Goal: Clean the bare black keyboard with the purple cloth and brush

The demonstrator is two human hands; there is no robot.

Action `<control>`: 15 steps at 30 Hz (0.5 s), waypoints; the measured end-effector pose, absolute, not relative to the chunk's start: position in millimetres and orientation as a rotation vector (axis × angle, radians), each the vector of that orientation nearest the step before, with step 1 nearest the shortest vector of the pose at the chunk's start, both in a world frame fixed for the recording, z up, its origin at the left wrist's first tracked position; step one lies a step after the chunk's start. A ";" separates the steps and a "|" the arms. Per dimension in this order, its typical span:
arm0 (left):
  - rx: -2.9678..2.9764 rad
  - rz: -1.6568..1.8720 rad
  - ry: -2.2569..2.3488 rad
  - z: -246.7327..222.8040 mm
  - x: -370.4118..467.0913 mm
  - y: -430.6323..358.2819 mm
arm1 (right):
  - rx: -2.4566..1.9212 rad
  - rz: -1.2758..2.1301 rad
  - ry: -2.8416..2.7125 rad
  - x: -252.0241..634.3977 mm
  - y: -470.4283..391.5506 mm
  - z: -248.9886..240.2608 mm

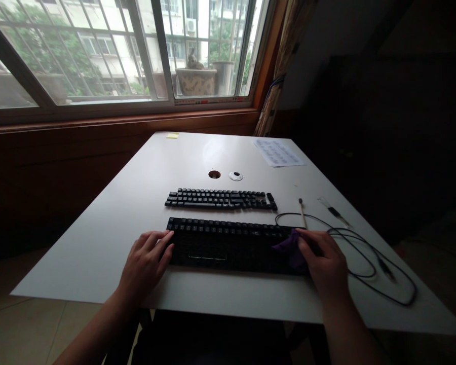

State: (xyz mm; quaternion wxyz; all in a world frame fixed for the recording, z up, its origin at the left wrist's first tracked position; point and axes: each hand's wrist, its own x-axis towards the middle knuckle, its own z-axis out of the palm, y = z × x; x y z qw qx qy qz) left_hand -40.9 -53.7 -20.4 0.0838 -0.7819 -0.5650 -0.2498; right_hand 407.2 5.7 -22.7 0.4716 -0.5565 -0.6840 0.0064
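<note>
A black keyboard (239,248) lies near the table's front edge, with keycaps along its back rows and a bare lower part. My left hand (146,253) holds the keyboard's left end, fingertips at the upper corner and thumb along the side. At the right end, my right hand (325,258) pinches a purple cloth (294,248) against the keyboard. Some of the cloth is hidden by my fingers. Behind the keyboard, loose black keycaps (216,199) are laid out in rows like a keyboard.
A black cable (365,276) loops on the right of the white table (99,238). A small brush (302,212) and a black-handled wire tool (334,213) lie near it. Farther back are a cable hole (214,175), its round cover (235,176), printed paper (279,153) and a yellow note (172,136).
</note>
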 end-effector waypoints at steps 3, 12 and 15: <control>-2.331 -0.775 -1.695 -21.4 -41.5 -52.9 | -1.360 0.007 -1.667 407.0 6.3 -22.8; -2.383 -0.745 -1.692 -27.5 -46.7 -56.2 | -1.357 0.015 -1.654 406.3 6.0 -22.8; -2.411 -0.774 -1.679 -23.4 -49.8 -58.7 | -1.356 0.022 -1.655 407.1 6.3 -23.7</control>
